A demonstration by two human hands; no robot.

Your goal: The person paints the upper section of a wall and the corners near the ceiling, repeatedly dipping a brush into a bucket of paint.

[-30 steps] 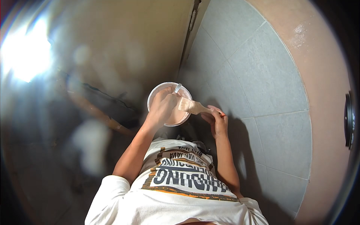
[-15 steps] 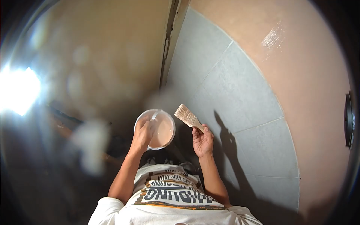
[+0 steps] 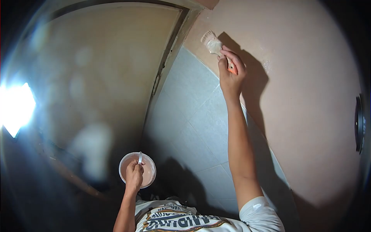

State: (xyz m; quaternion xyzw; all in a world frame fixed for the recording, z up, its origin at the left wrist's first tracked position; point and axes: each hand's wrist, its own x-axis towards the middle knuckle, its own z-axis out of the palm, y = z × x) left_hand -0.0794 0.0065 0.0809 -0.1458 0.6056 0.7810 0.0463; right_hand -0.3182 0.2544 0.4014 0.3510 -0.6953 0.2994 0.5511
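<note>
The right hand [image 3: 232,71] is closed around the handle of a paintbrush [image 3: 212,43], thumb and fingers wrapped on the grip, with an orange section showing by the palm. The left hand [image 3: 134,174] is clenched on the white handle [image 3: 140,157] of a bucket [image 3: 154,170], low and near the body.

The brush is raised at the pinkish wall [image 3: 301,85], just above the edge of the grey tiles [image 3: 205,116]. Its bristles are coated with a pale substance; whether they touch the wall cannot be told.

In this inspector's judgement, sound brushing here calls for a moderate load, light and even pressure, and strokes along the tile edge with the bristle tips kept off the tiles. The bucket is best held level and close beneath the work to catch drips.

The bucket is round, with a whitish rim. It contains a pale pink liquid, apparently paint; the hand hides part of the surface, and the depth cannot be determined.

Beyond the tiles stands a door [image 3: 104,69] within a worn frame [image 3: 170,46]. A bright light [image 3: 17,108] glares at the far left.
</note>
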